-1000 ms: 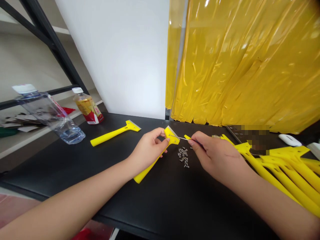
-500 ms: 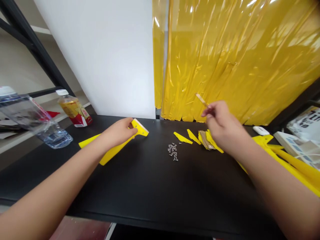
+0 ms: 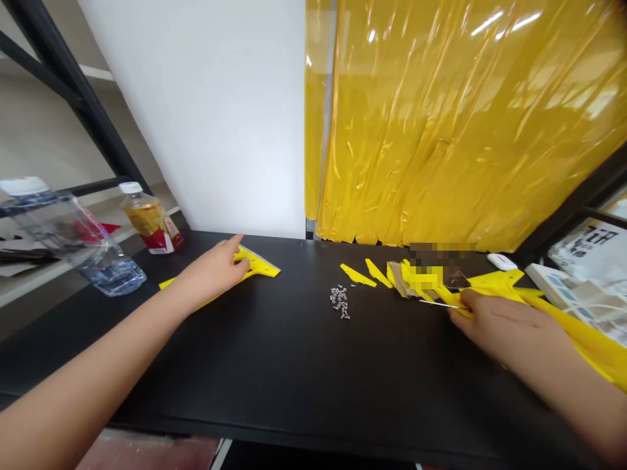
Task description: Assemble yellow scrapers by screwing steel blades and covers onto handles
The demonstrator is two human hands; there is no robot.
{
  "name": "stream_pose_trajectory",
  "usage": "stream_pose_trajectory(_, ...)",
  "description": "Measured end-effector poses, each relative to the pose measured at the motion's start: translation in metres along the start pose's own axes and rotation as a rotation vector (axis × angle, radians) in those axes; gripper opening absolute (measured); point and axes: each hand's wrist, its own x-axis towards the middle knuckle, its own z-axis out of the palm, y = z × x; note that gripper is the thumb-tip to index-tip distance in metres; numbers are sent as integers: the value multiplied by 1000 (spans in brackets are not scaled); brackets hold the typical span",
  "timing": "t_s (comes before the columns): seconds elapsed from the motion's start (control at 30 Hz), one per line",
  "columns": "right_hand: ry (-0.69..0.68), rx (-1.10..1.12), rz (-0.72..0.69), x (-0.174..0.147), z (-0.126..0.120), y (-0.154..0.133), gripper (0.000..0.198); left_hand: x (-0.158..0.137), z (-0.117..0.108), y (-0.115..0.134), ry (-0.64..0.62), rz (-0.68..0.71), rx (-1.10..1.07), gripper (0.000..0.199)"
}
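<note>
My left hand (image 3: 215,269) lies over a yellow scraper (image 3: 264,266), its thumb and fingers about the neck and one finger pointing forward. A grey strip runs along the scraper's head, and the handle is mostly hidden under my hand and forearm. On the right, my closed right hand (image 3: 504,320) holds a thin shiny metal rod (image 3: 435,303) that points left; its kind is not clear. Close beside that hand are yellow scraper parts (image 3: 494,281) and a small dark brown piece (image 3: 455,279). Small screws and nuts (image 3: 339,300) form a loose pile between the hands.
Small yellow plates (image 3: 357,275) and a bit of cardboard (image 3: 399,281) lie behind the screws. Two bottles, a clear one (image 3: 115,271) and a tea-coloured one (image 3: 151,222), stand at left. A white case (image 3: 501,262) sits at back right, before a yellow curtain (image 3: 416,130).
My right hand has come down to the right; the pale strip it held is gone from it and a metal rod is in it. My left hand and the scraper have shifted slightly left, the scraper now lower.
</note>
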Motion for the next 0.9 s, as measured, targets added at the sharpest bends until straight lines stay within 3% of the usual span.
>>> stream_pose_trajectory(0.1, -33, 114, 88, 11, -34, -37, 32, -19, -2, 34, 110, 143, -142, 70)
stream_pose_trajectory(0.17, -149, 557, -24, 18, -54, -71, 36, -36, -1, 66, 3, 147, -469, 62)
stream_pose_trajectory(0.27, -374, 1274, -118, 27, -68, -127, 29, -61, 2, 116, -333, 125, -1050, 57)
stream_pose_trajectory(0.33, -557, 1528, -131, 32, -67, -159, 24, -69, 4, 141, -362, 128, -1344, 55)
stream_pose_trajectory(0.4, -713, 1650, -193, 39, -62, -180, 24, -69, 4, 154, -295, 133, -1486, 45)
stream_pose_trajectory(0.5, -791, 1586, -293, 56, -51, -185, 32, -57, 6, 156, -153, 41, -1623, 30)
stream_pose_trajectory(0.53, -723, 1501, -304, 63, -46, -180, 36, -52, 7, 153, -121, 4, -1662, 27)
stream_pose_trajectory(0.6, -447, 1225, -294, 76, -33, -166, 41, -43, 11, 146, -94, -41, -1715, 22)
stream_pose_trajectory(0.67, -156, 892, -280, 86, -18, -150, 40, -37, 17, 139, -135, -55, -1728, 23)
stream_pose_trajectory(0.7, -96, 793, -276, 89, -11, -144, 39, -36, 20, 136, -179, -64, -1726, 25)
stream_pose_trajectory(0.8, -81, 625, -272, 94, 2, -135, 35, -38, 30, 134, -346, -101, -1693, 31)
stream_pose_trajectory(0.9, -111, 481, -254, 94, 7, -138, 28, -42, 34, 136, -421, -95, -1659, 33)
